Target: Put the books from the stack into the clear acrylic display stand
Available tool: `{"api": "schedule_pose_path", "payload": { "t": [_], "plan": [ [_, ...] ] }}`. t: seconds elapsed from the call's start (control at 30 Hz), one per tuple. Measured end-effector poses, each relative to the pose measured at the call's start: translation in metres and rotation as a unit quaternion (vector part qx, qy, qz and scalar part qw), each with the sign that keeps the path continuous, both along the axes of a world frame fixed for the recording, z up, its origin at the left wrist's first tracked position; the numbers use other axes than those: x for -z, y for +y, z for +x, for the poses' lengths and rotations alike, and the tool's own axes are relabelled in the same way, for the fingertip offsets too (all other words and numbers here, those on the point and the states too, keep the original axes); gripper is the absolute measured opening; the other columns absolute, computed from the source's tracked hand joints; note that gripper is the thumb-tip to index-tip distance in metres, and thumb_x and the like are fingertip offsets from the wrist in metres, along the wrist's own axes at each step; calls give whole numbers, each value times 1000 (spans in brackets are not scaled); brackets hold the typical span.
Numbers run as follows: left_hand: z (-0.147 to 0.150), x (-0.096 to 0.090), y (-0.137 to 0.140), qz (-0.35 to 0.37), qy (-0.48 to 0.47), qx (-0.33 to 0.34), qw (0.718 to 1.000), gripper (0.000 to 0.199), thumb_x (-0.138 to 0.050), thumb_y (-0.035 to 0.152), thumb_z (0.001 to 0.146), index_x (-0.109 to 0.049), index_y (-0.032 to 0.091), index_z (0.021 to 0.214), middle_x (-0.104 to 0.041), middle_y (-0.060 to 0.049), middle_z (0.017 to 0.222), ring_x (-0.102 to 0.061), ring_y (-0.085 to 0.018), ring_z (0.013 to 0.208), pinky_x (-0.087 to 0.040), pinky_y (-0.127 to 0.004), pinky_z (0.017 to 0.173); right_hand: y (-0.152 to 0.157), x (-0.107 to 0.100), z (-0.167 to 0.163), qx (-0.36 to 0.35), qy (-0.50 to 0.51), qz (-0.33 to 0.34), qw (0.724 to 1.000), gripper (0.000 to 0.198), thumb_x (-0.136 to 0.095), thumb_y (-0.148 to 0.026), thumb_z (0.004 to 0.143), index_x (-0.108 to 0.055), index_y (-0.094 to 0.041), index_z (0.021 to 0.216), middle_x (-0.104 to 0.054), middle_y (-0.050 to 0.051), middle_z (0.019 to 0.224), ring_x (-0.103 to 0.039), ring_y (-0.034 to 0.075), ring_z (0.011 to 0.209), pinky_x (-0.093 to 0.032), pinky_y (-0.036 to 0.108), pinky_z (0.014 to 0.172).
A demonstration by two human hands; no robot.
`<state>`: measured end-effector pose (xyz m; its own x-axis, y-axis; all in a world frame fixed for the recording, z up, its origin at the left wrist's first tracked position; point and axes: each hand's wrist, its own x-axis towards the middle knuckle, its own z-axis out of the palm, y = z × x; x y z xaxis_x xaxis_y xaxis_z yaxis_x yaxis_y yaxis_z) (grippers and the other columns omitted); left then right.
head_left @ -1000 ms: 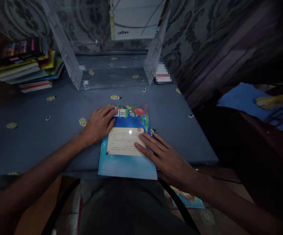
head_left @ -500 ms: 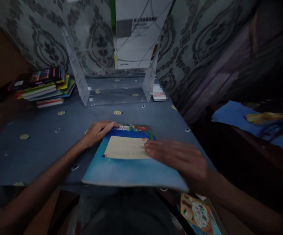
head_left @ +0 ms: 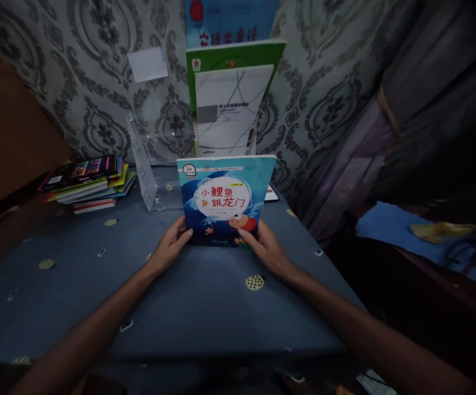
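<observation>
A blue children's book point(head_left: 223, 200) with red Chinese characters on a white oval stands upright, front cover towards me. My left hand point(head_left: 174, 241) grips its lower left corner, thumb on the cover. At the lower right edge my right hand point(head_left: 264, 247) grips it the same way. Behind it stands a clear acrylic stand point(head_left: 143, 164), partly hidden by the book. Leaning upright at that stand are a white booklet point(head_left: 233, 109), a green book point(head_left: 238, 53) and a blue book point(head_left: 231, 22) behind one another.
A pile of books point(head_left: 89, 178) lies at the left on the dark patterned tablecloth point(head_left: 205, 312). A phone-like white object point(head_left: 270, 193) shows behind the book. Patterned wallpaper and a purple curtain point(head_left: 357, 142) border the table; blue cloth point(head_left: 402, 219) lies at right.
The book lay flat near the table's front edge, back cover up, with my hands on it. Now it is raised upright, front cover showing, farther forward, both hands gripping it. My view has tilted up.
</observation>
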<state>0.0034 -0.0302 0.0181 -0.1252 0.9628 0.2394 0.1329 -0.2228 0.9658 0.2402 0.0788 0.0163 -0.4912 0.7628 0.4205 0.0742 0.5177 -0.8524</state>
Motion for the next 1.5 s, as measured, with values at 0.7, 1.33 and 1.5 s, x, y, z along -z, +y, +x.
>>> {"api": "schedule_pose_path", "payload": {
  "t": [0.7,1.33,1.5],
  "plan": [
    [-3,5,0,-144,-27,-32,989,79,-73,54,78,-45,12,139,-57,9,59,-56,-11,44,-48,-21,42,-50,3,42,-177,-38,-408,895,57,-75,-56,82,-57,-19,123,-71,1,80,-65,14,56,-55,23,43],
    [-7,-8,21,-49,593,-114,795,27,-48,24,97,-61,18,121,-66,-13,126,-62,-28,116,-54,-42,93,-9,-24,31,4,-330,198,923,27,-46,-37,101,-69,-22,97,-78,6,84,-74,24,74,-55,33,62],
    [-11,12,22,6,580,-128,804,32,-44,20,99,-59,19,128,-64,-14,136,-61,-28,124,-52,-47,103,-5,-16,-35,-131,-272,275,913,41,-39,-25,104,-53,-16,141,-60,15,145,-54,24,137,-48,46,112]
  ]
}}
